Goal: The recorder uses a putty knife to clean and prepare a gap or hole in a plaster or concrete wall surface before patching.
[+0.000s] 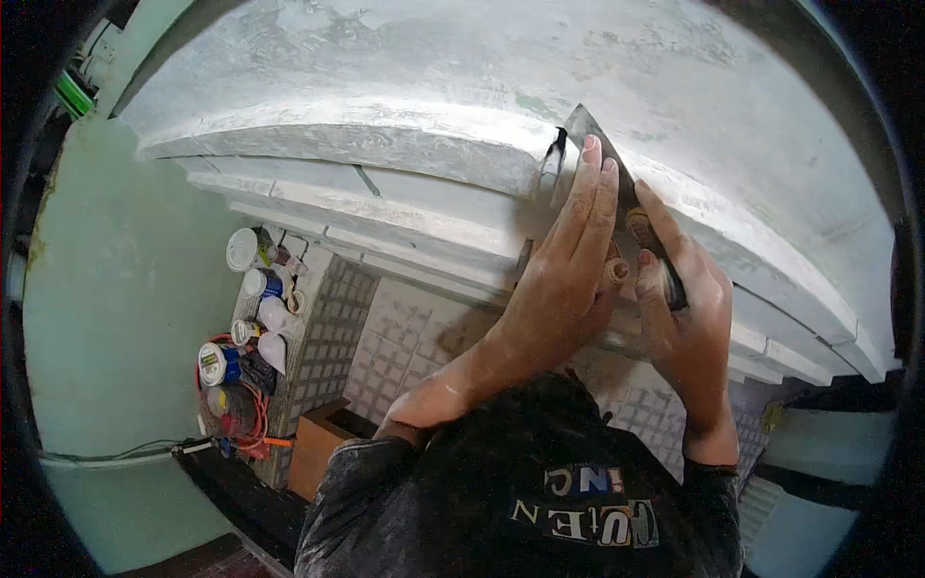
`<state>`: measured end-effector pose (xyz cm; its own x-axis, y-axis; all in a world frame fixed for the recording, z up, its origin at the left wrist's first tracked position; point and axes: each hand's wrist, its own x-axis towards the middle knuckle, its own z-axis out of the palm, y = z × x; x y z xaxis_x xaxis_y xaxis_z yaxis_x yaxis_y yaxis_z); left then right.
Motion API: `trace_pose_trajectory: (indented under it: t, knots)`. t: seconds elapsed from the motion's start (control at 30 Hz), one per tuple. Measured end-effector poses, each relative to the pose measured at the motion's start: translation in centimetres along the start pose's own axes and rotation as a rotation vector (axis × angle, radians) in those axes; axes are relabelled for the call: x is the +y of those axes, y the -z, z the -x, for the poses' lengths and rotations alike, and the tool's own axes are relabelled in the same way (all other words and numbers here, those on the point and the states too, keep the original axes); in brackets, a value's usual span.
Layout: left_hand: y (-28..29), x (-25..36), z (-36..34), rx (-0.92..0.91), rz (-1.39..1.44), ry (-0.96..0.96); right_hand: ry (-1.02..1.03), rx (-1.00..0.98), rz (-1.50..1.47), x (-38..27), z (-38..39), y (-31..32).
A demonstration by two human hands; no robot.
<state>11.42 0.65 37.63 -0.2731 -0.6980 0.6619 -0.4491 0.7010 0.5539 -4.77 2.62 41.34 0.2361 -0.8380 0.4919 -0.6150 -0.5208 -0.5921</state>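
Note:
My right hand (689, 308) is closed round the dark handle of a trowel (609, 154), whose grey metal blade tapers to a point at the upper end. That blade lies against a whitish, plastered ledge (414, 144) that curves across the view. My left hand (576, 246) reaches in from the lower left, its index and middle fingers stretched flat along the blade's left side. Its other fingers are partly curled and hard to make out. Just left of those fingertips, a thin black-and-white thing (553, 159) stands at a break in the ledge.
Below the ledge run stepped pale mouldings (405, 226). At the left, several tubs (218, 364) and bags (274, 349) crowd a tiled block, with an orange cable (258, 424) beside them. A cardboard box (323, 438) stands on the patterned tile floor (405, 328). A pale green wall (125, 289) borders the left side.

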Motion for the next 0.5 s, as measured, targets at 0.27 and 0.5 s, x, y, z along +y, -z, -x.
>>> trace_pose_trajectory:
  t: [0.27,0.5]
  knots:
    - [2.3,-1.6,-0.8,0.056,0.055,0.038,0.053,-0.018,0.246,-1.6,-2.1,-1.7]
    - [4.4,-2.6,-1.6,-0.063,0.172,0.014,-0.036,0.018,0.367,-4.2,-1.1,-2.4]
